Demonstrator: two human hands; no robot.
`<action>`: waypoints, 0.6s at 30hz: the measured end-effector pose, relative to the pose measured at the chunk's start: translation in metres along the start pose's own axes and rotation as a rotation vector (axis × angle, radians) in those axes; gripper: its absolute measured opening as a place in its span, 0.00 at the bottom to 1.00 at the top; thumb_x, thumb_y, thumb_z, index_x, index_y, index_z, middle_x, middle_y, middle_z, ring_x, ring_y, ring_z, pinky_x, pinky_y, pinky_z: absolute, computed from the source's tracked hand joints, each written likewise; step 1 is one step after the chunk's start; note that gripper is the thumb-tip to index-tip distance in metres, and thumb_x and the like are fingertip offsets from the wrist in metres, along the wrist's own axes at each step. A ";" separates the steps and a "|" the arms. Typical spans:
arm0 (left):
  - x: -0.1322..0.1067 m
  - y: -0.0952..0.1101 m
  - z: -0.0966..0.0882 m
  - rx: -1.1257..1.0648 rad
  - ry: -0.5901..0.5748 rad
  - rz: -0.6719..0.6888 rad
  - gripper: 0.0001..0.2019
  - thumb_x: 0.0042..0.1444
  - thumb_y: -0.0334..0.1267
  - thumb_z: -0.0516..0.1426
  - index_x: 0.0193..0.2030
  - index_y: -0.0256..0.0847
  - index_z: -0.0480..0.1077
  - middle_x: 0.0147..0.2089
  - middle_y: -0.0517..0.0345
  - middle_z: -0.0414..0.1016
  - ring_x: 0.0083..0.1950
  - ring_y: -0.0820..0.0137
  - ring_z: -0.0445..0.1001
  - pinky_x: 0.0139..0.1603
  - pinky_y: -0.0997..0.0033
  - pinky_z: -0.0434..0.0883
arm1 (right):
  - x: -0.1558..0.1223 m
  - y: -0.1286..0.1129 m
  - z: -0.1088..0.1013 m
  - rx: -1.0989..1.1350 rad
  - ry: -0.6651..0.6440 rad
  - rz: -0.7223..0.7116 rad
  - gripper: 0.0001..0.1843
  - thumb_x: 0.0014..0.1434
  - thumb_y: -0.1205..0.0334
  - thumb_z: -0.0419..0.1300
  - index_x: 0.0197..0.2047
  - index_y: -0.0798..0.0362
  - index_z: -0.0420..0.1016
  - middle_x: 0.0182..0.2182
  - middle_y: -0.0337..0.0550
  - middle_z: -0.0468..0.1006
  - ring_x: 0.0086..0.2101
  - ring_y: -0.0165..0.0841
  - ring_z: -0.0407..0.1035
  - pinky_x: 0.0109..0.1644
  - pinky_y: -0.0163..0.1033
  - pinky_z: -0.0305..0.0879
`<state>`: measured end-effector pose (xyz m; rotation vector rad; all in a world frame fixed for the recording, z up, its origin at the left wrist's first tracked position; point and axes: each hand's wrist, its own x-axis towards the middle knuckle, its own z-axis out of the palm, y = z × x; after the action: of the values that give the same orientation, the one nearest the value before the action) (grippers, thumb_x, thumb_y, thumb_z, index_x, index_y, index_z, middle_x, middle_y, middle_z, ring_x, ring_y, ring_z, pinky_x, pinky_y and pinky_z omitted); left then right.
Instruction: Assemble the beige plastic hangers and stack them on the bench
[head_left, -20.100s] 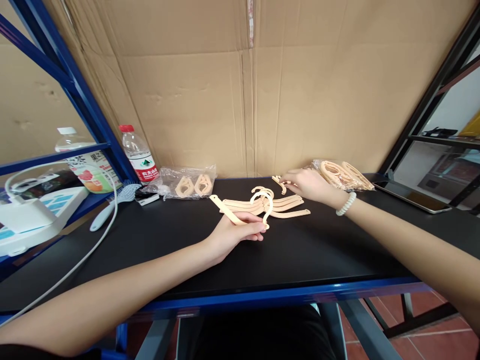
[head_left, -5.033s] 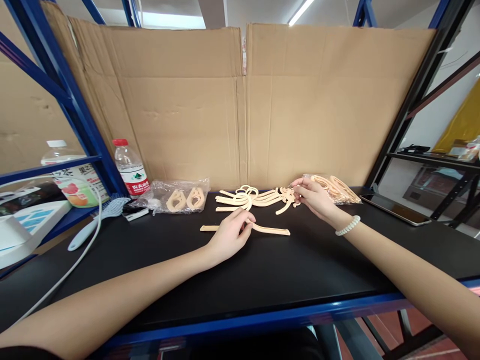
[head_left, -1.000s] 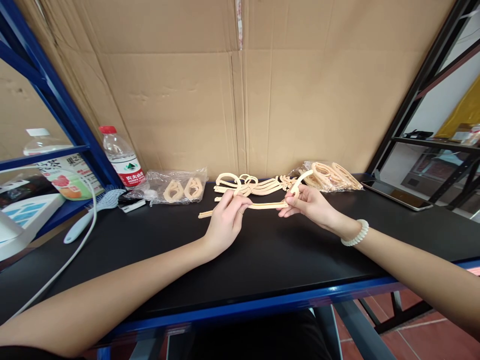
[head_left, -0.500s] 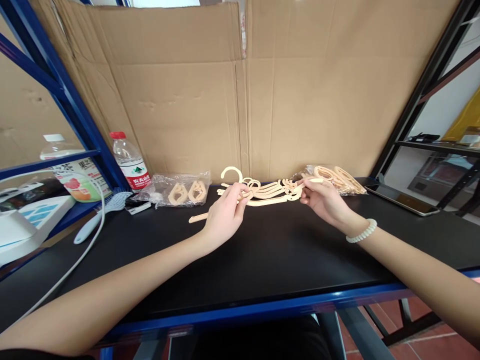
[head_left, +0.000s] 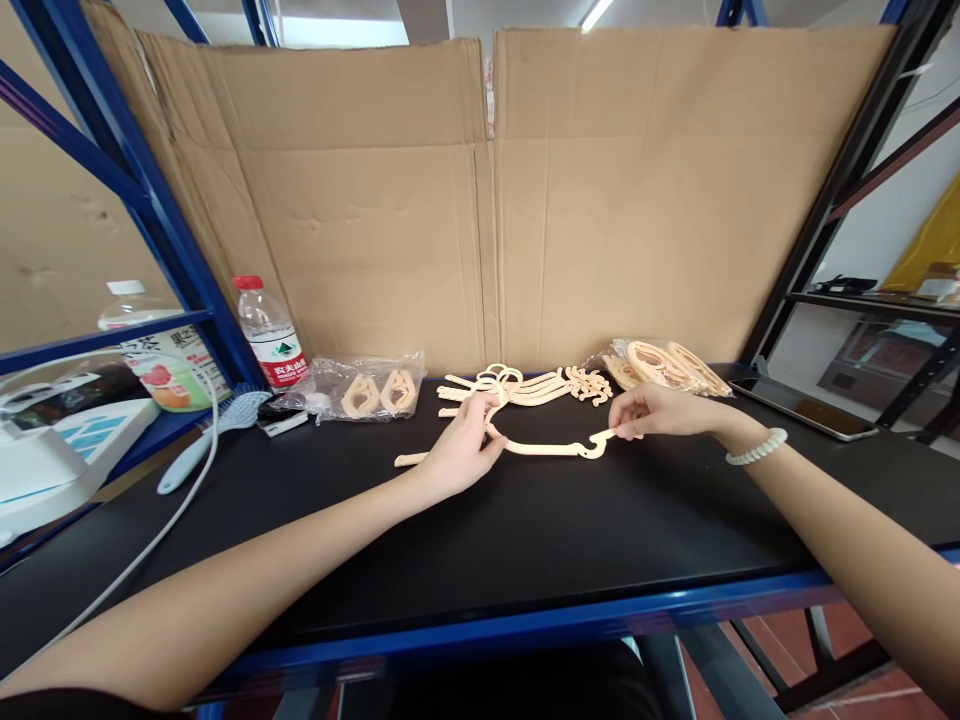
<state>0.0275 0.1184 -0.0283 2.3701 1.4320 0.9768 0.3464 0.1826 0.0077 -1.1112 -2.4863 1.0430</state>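
Your hands are apart, each closed on something. Your left hand [head_left: 466, 445] grips the cream hanger [head_left: 544, 450] at its middle, low over the front of the desk [head_left: 555, 540], with an arm reaching out either side. Your right hand [head_left: 646, 408] pinches a small hooked piece [head_left: 596, 445], which meets the hanger's right end. Behind them lie stacked hangers [head_left: 536, 390], with a heap of small curved pieces [head_left: 589, 385] at their right.

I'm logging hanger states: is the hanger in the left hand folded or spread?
Spread: the hanger has one arm showing out beyond each side of the left hand.
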 end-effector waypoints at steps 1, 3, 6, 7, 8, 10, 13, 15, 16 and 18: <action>-0.001 -0.002 0.002 0.014 -0.018 0.011 0.19 0.54 0.31 0.54 0.51 0.43 0.53 0.53 0.49 0.63 0.39 0.68 0.70 0.45 0.63 0.68 | 0.000 0.002 -0.001 -0.046 -0.019 0.009 0.18 0.50 0.47 0.63 0.32 0.56 0.75 0.26 0.42 0.74 0.29 0.33 0.68 0.34 0.37 0.63; -0.002 -0.005 0.003 0.035 -0.064 0.009 0.23 0.52 0.29 0.54 0.53 0.43 0.52 0.56 0.47 0.62 0.42 0.67 0.71 0.47 0.61 0.69 | -0.002 0.007 -0.005 -0.119 -0.021 0.041 0.16 0.51 0.49 0.62 0.31 0.55 0.73 0.25 0.42 0.74 0.28 0.33 0.68 0.32 0.37 0.63; -0.003 -0.007 -0.003 0.057 -0.169 -0.024 0.24 0.51 0.30 0.55 0.55 0.44 0.52 0.53 0.49 0.65 0.44 0.65 0.72 0.46 0.61 0.71 | -0.005 0.013 -0.010 -0.210 0.008 0.107 0.14 0.51 0.51 0.60 0.30 0.55 0.73 0.24 0.42 0.75 0.28 0.34 0.69 0.32 0.37 0.63; -0.002 -0.006 -0.007 0.065 -0.209 -0.036 0.24 0.52 0.31 0.55 0.55 0.44 0.53 0.53 0.50 0.66 0.45 0.64 0.72 0.46 0.62 0.71 | -0.006 0.014 -0.012 -0.236 0.016 0.134 0.14 0.50 0.51 0.60 0.30 0.55 0.73 0.24 0.42 0.75 0.28 0.34 0.69 0.32 0.37 0.63; -0.002 -0.005 -0.011 0.078 -0.248 -0.046 0.23 0.53 0.31 0.54 0.56 0.44 0.54 0.52 0.50 0.66 0.46 0.64 0.73 0.46 0.62 0.72 | -0.007 0.015 -0.013 -0.261 0.021 0.154 0.13 0.50 0.52 0.60 0.30 0.55 0.73 0.24 0.42 0.75 0.27 0.34 0.69 0.31 0.37 0.63; -0.001 -0.003 -0.022 0.127 -0.318 -0.056 0.21 0.54 0.32 0.53 0.56 0.43 0.57 0.52 0.49 0.67 0.46 0.63 0.73 0.46 0.64 0.72 | -0.007 0.016 -0.015 -0.310 0.024 0.173 0.11 0.51 0.54 0.59 0.30 0.55 0.73 0.24 0.42 0.75 0.27 0.34 0.69 0.31 0.36 0.63; 0.000 -0.001 -0.039 0.255 -0.394 -0.055 0.20 0.54 0.33 0.53 0.55 0.43 0.61 0.50 0.50 0.70 0.45 0.63 0.74 0.43 0.65 0.71 | -0.006 0.019 -0.015 -0.357 0.024 0.176 0.09 0.51 0.57 0.58 0.30 0.54 0.74 0.25 0.42 0.76 0.28 0.35 0.70 0.33 0.36 0.64; -0.002 -0.005 -0.050 0.330 -0.424 -0.049 0.18 0.55 0.34 0.53 0.54 0.43 0.64 0.46 0.52 0.72 0.43 0.63 0.73 0.41 0.67 0.70 | -0.005 0.021 -0.015 -0.361 0.025 0.181 0.08 0.50 0.59 0.58 0.30 0.54 0.74 0.26 0.43 0.77 0.29 0.35 0.71 0.33 0.36 0.64; -0.004 -0.007 -0.054 0.351 -0.431 -0.047 0.17 0.55 0.35 0.52 0.53 0.43 0.66 0.43 0.53 0.73 0.42 0.63 0.73 0.39 0.67 0.69 | -0.005 0.022 -0.015 -0.359 0.026 0.185 0.08 0.49 0.59 0.58 0.30 0.54 0.74 0.26 0.43 0.77 0.29 0.35 0.71 0.33 0.36 0.64; -0.009 -0.014 -0.062 0.361 -0.421 -0.034 0.15 0.56 0.36 0.51 0.50 0.42 0.68 0.39 0.55 0.74 0.39 0.65 0.73 0.37 0.69 0.68 | -0.004 0.023 -0.015 -0.357 0.026 0.187 0.07 0.49 0.60 0.58 0.30 0.54 0.73 0.26 0.43 0.78 0.29 0.35 0.72 0.33 0.36 0.64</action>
<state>-0.0238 0.1080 0.0080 2.5738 1.5649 0.1912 0.3693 0.1980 0.0029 -1.4702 -2.6547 0.6314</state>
